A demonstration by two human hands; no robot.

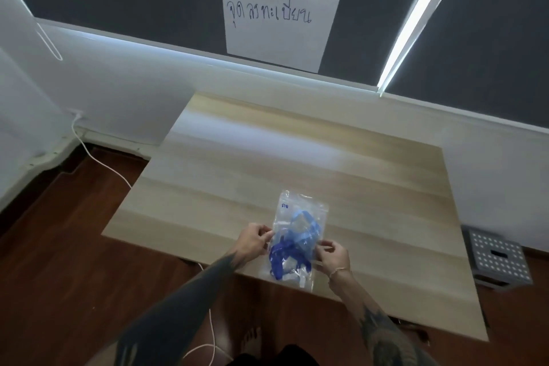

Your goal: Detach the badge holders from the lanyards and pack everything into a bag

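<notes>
Bag (pixel 298 235) is what we have between our hands: a clear plastic pouch lying flat on the bench (pixel 297 157), near the front edge, its long axis running from about 12 o'clock, the far end, to about 5 o'clock, the near end. Blue lanyards (pixel 289 248) show through the film, bunched in the middle and near half; we think some clear badge holders lie with them, but the glare makes that hard to confirm.

Our left hand (pixel 252 239) sits at 9 o'clock of the bag, fingers pinched together on its left edge. Our right hand (pixel 334 254) sits at 3 to 4 o'clock, fingers closed on the right edge. Both touch the film; neither is clearly nearer, though the right lies slightly closer to the near end.

We judge the packing almost done. Which end is the mouth we cannot tell, so the closing move turns on that long axis: we would slide both hands along it to the open end.
</notes>
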